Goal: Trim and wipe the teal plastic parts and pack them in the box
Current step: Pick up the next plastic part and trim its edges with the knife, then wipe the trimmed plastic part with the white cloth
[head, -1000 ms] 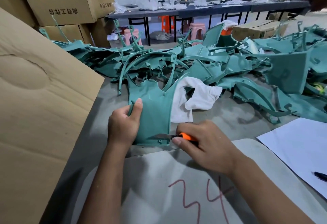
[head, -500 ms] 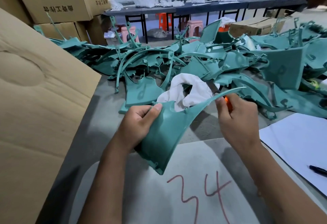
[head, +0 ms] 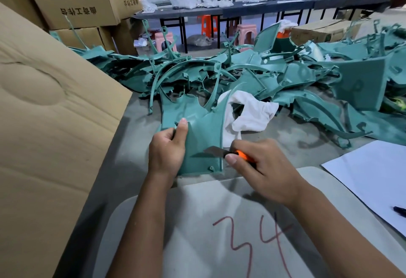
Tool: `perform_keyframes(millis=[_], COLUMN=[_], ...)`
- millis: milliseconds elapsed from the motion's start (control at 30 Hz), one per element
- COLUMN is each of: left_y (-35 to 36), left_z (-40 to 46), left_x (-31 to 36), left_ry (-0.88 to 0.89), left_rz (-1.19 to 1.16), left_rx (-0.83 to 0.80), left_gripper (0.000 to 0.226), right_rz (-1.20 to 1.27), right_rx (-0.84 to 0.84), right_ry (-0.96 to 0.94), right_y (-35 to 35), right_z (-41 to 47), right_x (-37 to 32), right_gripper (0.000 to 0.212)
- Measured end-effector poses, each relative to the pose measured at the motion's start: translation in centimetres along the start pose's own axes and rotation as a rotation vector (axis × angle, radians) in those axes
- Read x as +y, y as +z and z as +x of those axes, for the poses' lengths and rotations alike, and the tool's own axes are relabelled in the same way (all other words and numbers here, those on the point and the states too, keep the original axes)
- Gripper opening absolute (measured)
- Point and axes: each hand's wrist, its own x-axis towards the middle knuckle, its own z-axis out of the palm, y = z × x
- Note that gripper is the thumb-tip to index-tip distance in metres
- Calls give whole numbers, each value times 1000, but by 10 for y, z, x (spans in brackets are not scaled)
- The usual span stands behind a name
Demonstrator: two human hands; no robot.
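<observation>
My left hand grips a flat teal plastic part by its left edge, thumb on its face, holding it upright on the grey table. My right hand holds an orange-handled utility knife; its blade lies across the part's lower right edge. A white cloth lies just behind the part. A large pile of teal parts covers the table's far side. The open flap of a cardboard box rises at my left.
A pale board marked "34" lies at the near edge. White paper with a pen sits at the right. Stacked cartons stand at the back left; a long bench and plastic stools stand beyond the table.
The part was lifted and tilted between both hands half a second ago; now it stands on the table again, and the knife blade is back against its lower right edge.
</observation>
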Motion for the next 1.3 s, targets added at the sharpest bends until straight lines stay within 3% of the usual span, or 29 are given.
perform_keyframes(millis=[133, 233, 333, 433, 533, 600, 700, 800, 867, 1000, 1133, 1200, 1233, 1300], left_y=[1, 3, -3, -14, -24, -25, -22, -24, -24, -26, -27, -26, -26, -26], left_z=[-4, -8, -10, -9, -4, -1, 2, 9, 12, 11, 7, 6, 6, 7], left_x=[-1, 2, 3, 2, 3, 3, 0, -5, -8, -17, -11, -10, -10, -11], left_ry=[115, 144, 200, 136, 47, -4, -121, -150, -127, -59, -37, -36, -37, -41], left_rz=[-1, -116, -186, -282, -386, -421, -478, -497, -427, -181, -83, -74, -72, -55], left_rx=[-154, -260, -341, -385, -366, -206, 66, 154, 170, 178, 156, 135, 136, 144], left_gripper=[70, 66, 70, 70, 60, 55, 48, 45, 41, 60, 61, 61, 62, 62], right_rz=[-58, -89, -191, -355, -490, -462, -359, -296, -285, -515, -564, -561, -555, -516], right_rx=[170, 333, 499, 590, 530, 430, 75, -178, -146, 104, -57, -163, -192, -227], right_ry=[71, 169, 341, 608, 780, 655, 385, 256, 224, 301, 646, 693, 695, 653], right_y=[-9, -17, -28, -47, -55, -51, -33, -11, -8, -5, 7, 19, 25, 33], right_z=[-2, -4, -5, -11, -19, -17, -8, -2, -1, 21, 64, 80, 85, 91], right_x=[8, 13, 27, 47, 57, 49, 22, 9, 10, 16, 27, 35, 39, 46], right_gripper=[41, 39, 47, 52, 55, 56, 54, 68, 73, 52, 107, 116, 110, 76])
